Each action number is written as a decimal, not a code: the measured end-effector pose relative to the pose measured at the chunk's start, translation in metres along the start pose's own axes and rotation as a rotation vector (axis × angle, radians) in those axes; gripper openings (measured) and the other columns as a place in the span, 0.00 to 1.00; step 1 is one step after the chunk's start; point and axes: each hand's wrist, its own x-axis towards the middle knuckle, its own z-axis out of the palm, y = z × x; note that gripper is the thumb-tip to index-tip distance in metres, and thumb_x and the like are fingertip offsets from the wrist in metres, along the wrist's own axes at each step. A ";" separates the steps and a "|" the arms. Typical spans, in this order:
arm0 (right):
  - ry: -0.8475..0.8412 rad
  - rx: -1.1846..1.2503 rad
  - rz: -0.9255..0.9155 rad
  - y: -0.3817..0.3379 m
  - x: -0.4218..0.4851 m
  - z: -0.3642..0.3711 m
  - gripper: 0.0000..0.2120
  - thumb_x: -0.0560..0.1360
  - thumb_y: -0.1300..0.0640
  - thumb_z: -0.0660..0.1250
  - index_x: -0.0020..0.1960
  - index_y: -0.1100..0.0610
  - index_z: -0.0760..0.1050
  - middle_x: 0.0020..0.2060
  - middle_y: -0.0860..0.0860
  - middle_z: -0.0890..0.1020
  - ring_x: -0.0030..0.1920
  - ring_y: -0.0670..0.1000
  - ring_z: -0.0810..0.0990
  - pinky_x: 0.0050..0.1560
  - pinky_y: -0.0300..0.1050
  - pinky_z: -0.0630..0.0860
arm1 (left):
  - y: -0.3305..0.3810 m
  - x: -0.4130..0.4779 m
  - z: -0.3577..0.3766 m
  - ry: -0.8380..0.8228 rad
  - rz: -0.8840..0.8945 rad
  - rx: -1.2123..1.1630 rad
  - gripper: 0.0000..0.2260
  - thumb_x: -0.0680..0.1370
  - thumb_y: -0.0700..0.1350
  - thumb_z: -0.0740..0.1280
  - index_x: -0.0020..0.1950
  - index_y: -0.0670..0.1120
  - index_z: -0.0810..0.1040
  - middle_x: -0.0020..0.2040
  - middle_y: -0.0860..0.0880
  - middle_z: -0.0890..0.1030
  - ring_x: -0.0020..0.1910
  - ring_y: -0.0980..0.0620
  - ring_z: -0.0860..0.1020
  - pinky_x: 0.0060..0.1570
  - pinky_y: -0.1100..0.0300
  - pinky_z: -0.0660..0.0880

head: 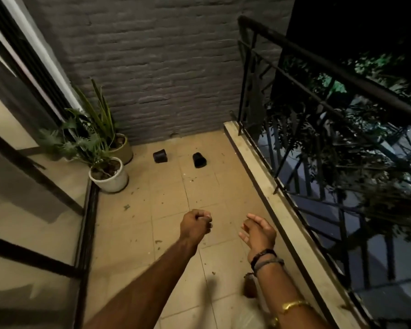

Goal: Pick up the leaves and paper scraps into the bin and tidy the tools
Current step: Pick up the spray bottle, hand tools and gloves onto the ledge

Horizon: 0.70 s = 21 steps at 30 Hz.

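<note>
Small green scrap (126,207), perhaps leaf, on tiles (166,191)

home balcony at night, tiled floor (166,210), iron railing (318,96), potted plants (97,148)

A grey brick wall (157,67) is closing off the far end of a narrow balcony, and beige floor tiles (166,191) are running up to it under warm light. On the left a dark-framed glass door (33,186) is standing beside two potted plants, one in a white pot (109,179), one in a pale green pot (126,148) behind it. On the right a black metal railing (318,96) is rising from a pale stone kerb (266,186), with dark tree foliage (342,143) showing beyond.
</note>
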 end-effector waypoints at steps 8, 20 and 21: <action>-0.160 -0.131 -0.006 -0.055 0.107 0.122 0.07 0.77 0.67 0.67 0.50 0.57 0.81 0.49 0.58 0.83 0.48 0.54 0.82 0.43 0.50 0.81 | 0.074 0.128 0.009 0.191 0.019 -0.114 0.06 0.79 0.33 0.64 0.48 0.38 0.81 0.42 0.42 0.82 0.38 0.49 0.79 0.40 0.57 0.80; -0.282 -0.318 -0.032 -0.134 0.259 0.308 0.08 0.77 0.66 0.67 0.51 0.56 0.81 0.47 0.55 0.84 0.45 0.52 0.82 0.44 0.49 0.82 | 0.155 0.326 -0.010 0.374 -0.016 -0.247 0.04 0.77 0.35 0.67 0.50 0.38 0.81 0.43 0.42 0.82 0.39 0.48 0.80 0.42 0.55 0.81; -0.280 -0.327 -0.030 -0.134 0.271 0.325 0.08 0.77 0.66 0.68 0.51 0.56 0.81 0.47 0.56 0.84 0.45 0.52 0.82 0.44 0.49 0.82 | 0.158 0.345 -0.017 0.378 -0.017 -0.245 0.04 0.77 0.35 0.67 0.49 0.38 0.81 0.42 0.42 0.82 0.39 0.48 0.80 0.41 0.56 0.81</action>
